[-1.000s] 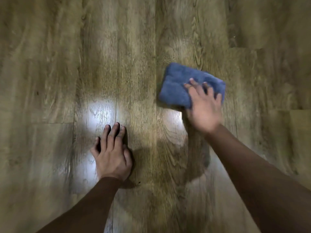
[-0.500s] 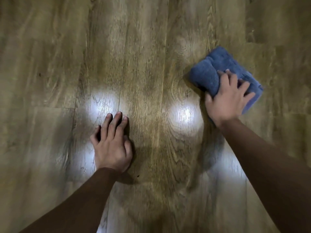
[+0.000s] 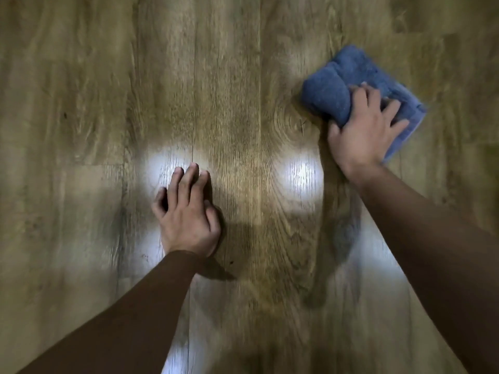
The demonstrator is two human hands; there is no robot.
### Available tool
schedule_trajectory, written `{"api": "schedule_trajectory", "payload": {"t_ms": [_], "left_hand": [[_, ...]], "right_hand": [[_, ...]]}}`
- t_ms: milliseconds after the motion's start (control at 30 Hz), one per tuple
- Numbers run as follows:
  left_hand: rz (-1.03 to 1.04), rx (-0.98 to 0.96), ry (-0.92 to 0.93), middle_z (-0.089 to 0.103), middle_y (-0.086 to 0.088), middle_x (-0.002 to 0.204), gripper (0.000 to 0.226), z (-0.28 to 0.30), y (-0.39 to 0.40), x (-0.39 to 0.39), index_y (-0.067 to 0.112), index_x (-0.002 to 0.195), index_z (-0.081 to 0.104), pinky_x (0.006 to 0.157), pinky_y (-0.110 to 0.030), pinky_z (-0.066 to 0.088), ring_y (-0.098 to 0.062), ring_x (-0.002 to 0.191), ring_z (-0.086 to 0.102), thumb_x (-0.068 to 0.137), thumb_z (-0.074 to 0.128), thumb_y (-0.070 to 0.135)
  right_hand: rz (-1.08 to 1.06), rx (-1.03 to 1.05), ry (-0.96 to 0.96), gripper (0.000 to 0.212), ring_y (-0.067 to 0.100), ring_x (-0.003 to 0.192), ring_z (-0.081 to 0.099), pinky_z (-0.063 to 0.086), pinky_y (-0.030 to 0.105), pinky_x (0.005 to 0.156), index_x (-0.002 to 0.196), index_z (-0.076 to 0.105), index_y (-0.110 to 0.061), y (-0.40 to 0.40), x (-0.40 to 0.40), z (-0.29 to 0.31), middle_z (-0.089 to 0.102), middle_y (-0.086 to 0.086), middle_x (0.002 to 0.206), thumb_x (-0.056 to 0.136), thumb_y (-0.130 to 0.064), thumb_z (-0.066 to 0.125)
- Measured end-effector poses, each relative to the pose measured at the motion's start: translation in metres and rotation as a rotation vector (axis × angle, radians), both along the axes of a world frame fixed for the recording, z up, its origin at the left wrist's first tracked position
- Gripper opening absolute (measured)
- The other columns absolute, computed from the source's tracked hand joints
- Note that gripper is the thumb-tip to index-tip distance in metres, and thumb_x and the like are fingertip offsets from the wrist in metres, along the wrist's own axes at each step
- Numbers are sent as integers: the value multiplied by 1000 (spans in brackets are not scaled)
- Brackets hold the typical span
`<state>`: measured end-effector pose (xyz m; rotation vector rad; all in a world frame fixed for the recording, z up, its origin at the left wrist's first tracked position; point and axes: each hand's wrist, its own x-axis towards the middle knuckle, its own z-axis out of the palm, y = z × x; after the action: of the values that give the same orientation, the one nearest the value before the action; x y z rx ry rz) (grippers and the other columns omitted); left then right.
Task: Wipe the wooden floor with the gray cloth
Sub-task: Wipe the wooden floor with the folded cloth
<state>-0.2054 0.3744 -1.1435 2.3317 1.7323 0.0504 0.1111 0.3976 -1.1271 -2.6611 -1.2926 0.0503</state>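
Observation:
The folded blue-gray cloth [image 3: 340,87] lies on the wooden floor [image 3: 229,76] at the upper right. My right hand [image 3: 364,130] presses down on its near half, fingers spread over it and thumb at its left edge. My left hand [image 3: 189,214] rests flat on the planks at lower centre, fingers together and holding nothing. The cloth's near right part is hidden under my right hand.
Wood-grain planks run away from me across the whole view. Two bright light reflections [image 3: 299,171] shine on the floor between my hands. A dark knot pattern [image 3: 291,122] sits just left of the cloth.
My right hand slid the cloth from the centre to the right and turned it diagonal, mostly in the first half second. The left hand stayed planted on the floor.

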Motion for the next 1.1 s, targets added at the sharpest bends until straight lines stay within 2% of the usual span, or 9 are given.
{"api": "schedule_trajectory", "payload": {"t_ms": [233, 400, 500, 567, 633, 733, 833, 967, 1100], "left_hand": [[2, 60, -87, 38, 5, 159, 61, -4, -3, -4, 23, 141, 51, 113, -47, 20, -16, 151, 24, 82, 40, 33], [126, 84, -469, 53, 2, 148, 62, -4, -5, -8, 17, 130, 59, 114, -39, 19, -13, 145, 36, 73, 38, 23], [211, -10, -669, 63, -2, 137, 60, -7, -2, -17, 11, 129, 61, 113, -27, 20, -20, 137, 49, 75, 37, 15], [263, -118, -855, 69, -5, 126, 49, -4, 5, -28, 10, 114, 68, 112, -23, 30, -20, 129, 55, 77, 35, 14], [262, -200, -957, 72, -4, 112, 36, 1, 11, -41, 13, 101, 68, 107, -28, 43, -15, 118, 61, 83, 37, 15], [208, -164, -860, 69, -1, 103, 27, 8, 4, -71, 17, 100, 66, 98, -36, 49, -18, 103, 64, 88, 42, 18], [90, 10, -650, 63, -10, 115, 31, 6, -23, -112, 11, 106, 65, 99, -40, 45, -29, 111, 58, 84, 45, 15], [100, 124, -364, 55, -3, 133, 36, 9, -43, -164, 18, 117, 63, 99, -43, 35, -30, 120, 49, 85, 48, 21], [102, 138, -165, 52, -5, 139, 42, -1, -31, -194, 18, 125, 58, 100, -46, 31, -31, 126, 45, 87, 44, 27]], "right_hand": [[-31, -20, -29, 66, 38, 124, 42, 32, 55, 94, 138, 45, -29, -15, -96, 1, 46, -1, 144, 77, -34, 70], [175, -90, 5, 72, 35, 131, 41, 30, 54, 94, 144, 42, -33, -73, -204, 4, 42, -4, 152, 78, -33, 71], [195, -121, 26, 69, 35, 130, 45, 26, 52, 91, 144, 46, -31, -119, -249, 2, 44, -4, 152, 79, -35, 71], [200, -162, 54, 73, 36, 129, 46, 28, 52, 91, 143, 47, -29, -142, -263, 4, 45, -3, 152, 76, -37, 73], [220, -187, 57, 75, 38, 127, 48, 35, 54, 91, 141, 50, -28, -161, -274, 9, 47, -1, 150, 72, -36, 76], [269, -179, 79, 76, 39, 123, 53, 45, 57, 87, 139, 53, -28, -195, -296, 14, 52, 0, 147, 68, -39, 79], [411, -209, 84, 80, 38, 120, 58, 43, 55, 89, 138, 54, -30, -249, -324, 17, 54, -1, 145, 64, -46, 79], [716, -299, 49, 90, 36, 114, 63, 44, 55, 92, 133, 54, -33, -319, -349, 15, 51, 0, 143, 52, -59, 81], [924, -358, -26, 97, 39, 123, 49, 38, 57, 96, 138, 49, -35, -318, -338, 10, 48, 6, 149, 50, -63, 78]]}}
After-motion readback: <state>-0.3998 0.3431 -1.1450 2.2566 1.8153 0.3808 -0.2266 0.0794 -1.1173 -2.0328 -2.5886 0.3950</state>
